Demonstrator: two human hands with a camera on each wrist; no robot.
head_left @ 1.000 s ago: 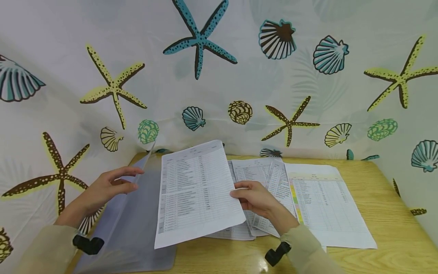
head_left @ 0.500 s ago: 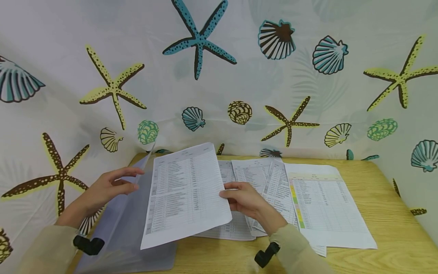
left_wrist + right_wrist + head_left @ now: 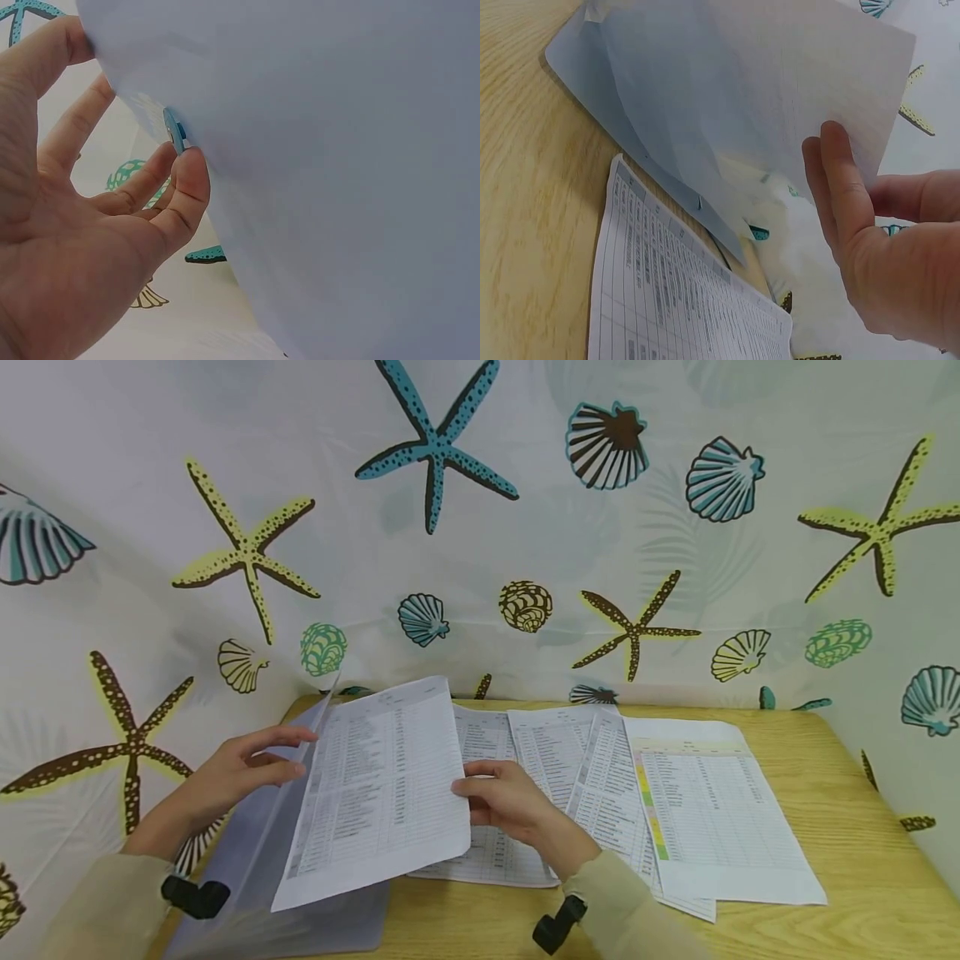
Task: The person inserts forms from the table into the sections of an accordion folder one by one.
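My right hand (image 3: 513,802) pinches the right edge of a printed sheet (image 3: 375,777), raised and tilted; the right wrist view shows the fingers behind the same sheet (image 3: 832,67). With its fingers and thumb, my left hand (image 3: 232,777) holds up the flap of a translucent bluish plastic folder (image 3: 345,918). The sheet's left edge reaches over the folder, beside the raised flap. In the left wrist view my left hand (image 3: 112,202) has its fingertips at the flap's edge, by a small blue fastener (image 3: 173,129).
Several printed sheets (image 3: 551,747) lie overlapping at the middle of the wooden table (image 3: 885,860). On their right is a sheet with a coloured strip (image 3: 720,810). A curtain with starfish and shells (image 3: 480,552) hangs behind the table.
My right hand has moved left with the printed sheet, bringing it over the folder and uncovering more of the sheets on the table. My left hand has stayed at the flap.
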